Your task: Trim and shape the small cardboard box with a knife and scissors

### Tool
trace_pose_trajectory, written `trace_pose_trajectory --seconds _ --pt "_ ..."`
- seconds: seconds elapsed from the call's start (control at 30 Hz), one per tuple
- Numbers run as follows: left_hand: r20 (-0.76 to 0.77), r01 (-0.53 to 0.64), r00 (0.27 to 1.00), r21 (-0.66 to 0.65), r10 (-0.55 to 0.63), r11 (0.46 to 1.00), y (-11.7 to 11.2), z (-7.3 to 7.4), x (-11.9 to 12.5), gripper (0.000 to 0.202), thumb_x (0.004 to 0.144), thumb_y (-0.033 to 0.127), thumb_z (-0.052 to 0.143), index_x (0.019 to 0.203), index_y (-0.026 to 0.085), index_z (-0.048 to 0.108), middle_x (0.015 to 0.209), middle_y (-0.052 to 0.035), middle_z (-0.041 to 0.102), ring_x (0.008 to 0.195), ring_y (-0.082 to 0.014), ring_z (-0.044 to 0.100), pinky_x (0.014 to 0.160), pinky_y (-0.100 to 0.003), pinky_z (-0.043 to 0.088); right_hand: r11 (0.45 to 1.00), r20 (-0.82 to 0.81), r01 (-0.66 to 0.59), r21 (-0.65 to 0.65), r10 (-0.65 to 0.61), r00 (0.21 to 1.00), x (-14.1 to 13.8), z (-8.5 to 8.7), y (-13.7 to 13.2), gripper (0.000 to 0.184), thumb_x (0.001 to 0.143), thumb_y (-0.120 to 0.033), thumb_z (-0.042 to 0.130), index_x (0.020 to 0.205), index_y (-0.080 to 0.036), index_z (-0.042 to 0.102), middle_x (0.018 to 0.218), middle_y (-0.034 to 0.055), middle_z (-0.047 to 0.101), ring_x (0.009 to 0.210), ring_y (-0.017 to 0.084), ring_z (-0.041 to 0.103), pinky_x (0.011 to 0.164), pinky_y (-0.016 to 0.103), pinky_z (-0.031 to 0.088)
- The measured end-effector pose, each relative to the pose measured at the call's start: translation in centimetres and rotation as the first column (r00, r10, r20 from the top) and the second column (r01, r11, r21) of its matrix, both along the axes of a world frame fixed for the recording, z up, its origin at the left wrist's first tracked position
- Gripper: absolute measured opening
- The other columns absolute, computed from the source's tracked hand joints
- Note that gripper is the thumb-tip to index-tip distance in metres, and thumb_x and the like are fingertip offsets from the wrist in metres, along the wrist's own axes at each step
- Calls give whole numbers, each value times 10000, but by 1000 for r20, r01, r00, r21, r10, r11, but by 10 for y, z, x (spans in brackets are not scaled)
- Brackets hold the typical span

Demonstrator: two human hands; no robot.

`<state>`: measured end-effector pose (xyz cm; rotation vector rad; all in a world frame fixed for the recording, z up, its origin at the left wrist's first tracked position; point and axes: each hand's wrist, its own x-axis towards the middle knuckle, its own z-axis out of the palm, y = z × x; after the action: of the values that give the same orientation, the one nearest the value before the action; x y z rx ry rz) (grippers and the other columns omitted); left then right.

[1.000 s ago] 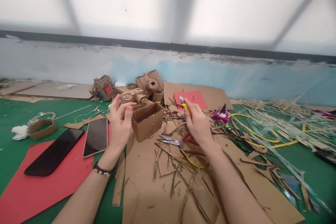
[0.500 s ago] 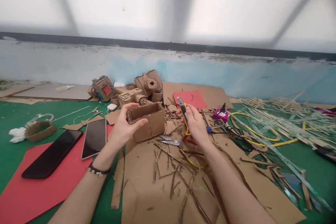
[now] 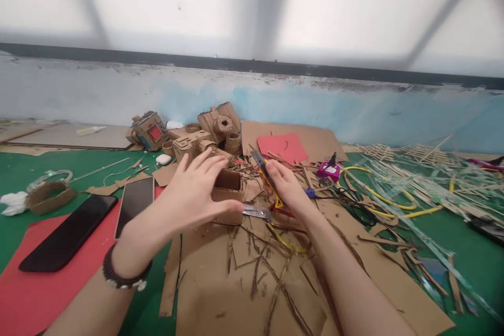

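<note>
My left hand (image 3: 195,191) is wrapped round a small open cardboard box (image 3: 229,189), thumb under its near side and fingers over the top. My right hand (image 3: 285,186) is closed on a yellow-handled utility knife (image 3: 263,168), whose dark blade points up and left toward the box. Small silver scissors (image 3: 258,212) lie on the cardboard sheet (image 3: 220,283) just below the box. Thin cardboard strips and scraps are scattered between my forearms.
Two phones (image 3: 69,233) (image 3: 134,199) rest on red paper (image 3: 35,294) at left. Cardboard models (image 3: 149,130) (image 3: 218,123) stand at the back by the wall. A magenta glue gun (image 3: 329,170), yellow cable and wooden sticks (image 3: 413,178) clutter the right. A tape ring (image 3: 49,194) sits far left.
My left hand has turned and tilted the cardboard box, now covering most of it with the fingers. The right hand has brought the knife closer to the box.
</note>
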<state>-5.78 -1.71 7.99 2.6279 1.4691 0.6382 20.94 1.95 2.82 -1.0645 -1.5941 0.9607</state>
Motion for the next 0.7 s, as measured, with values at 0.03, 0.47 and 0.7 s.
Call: trace_pose_trajectory --seconds 0.03,0.47,0.7 --pt "-36 -15 999 46 17 999 -2 -4 9 933 916 858 621 1570 194 583 1667 -197 577 1660 -469 350 1350 -783 128 999 42 35 41 -36 998 1 1 0 647 969 -885 497 900 -253 620 683 -36 538 582 153 503 551 296 414" --pt "82 48 996 -171 -34 984 19 13 12 634 778 692 872 1226 268 727 1149 -65 826 1011 -339 781 817 -409 590 911 403 -15 411 -167 900 9 9 -9 483 1069 -668 558 1170 -235 750 1088 71 798 931 227 711 841 317 506" --pt "189 123 979 -225 -81 966 26 13 15 652 758 687 865 1291 321 782 1319 -39 825 1189 -371 766 949 -406 595 881 538 26 472 -312 783 9 12 -15 674 1033 -818 471 886 -235 777 744 38 743 659 182 615 649 293 378"
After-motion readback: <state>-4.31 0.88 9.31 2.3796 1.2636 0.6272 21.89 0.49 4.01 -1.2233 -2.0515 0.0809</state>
